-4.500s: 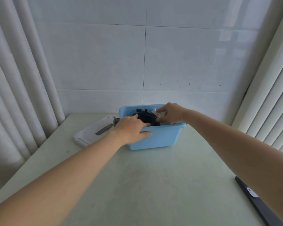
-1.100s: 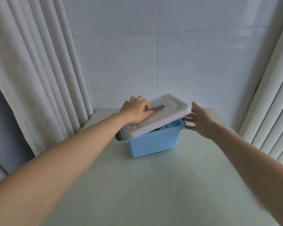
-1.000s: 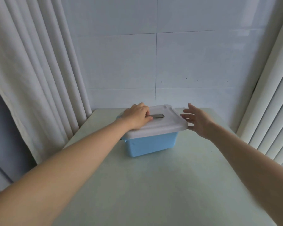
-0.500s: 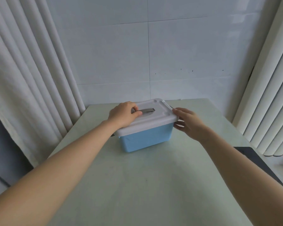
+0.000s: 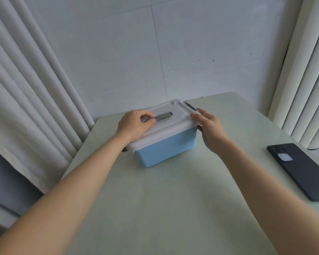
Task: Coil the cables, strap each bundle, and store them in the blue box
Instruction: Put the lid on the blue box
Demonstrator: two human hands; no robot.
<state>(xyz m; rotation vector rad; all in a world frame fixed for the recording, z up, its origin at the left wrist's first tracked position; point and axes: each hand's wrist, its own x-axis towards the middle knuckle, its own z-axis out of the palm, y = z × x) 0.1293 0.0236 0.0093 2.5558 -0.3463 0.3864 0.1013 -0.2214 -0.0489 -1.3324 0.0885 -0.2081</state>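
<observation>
The blue box [image 5: 166, 150] stands on the pale table with its white lid [image 5: 175, 120] lying flat on top. A grey handle [image 5: 163, 115] is set into the lid. My left hand [image 5: 134, 125] rests on the lid's left part, its fingers curled over the handle's left end. My right hand [image 5: 209, 127] grips the lid's right edge, thumb on top and fingers under the rim. A dark latch [image 5: 190, 106] shows at the lid's far right corner. The cables are hidden inside the box.
A black phone [image 5: 300, 169] lies near the table's right edge. White curtains [image 5: 26, 100] hang at the left and more at the right. A tiled wall [image 5: 155, 52] stands close behind the box.
The lid has come from the table at the left onto the box and now lies flat. My right hand has closed in on its right edge. The view has tilted down, showing the phone.
</observation>
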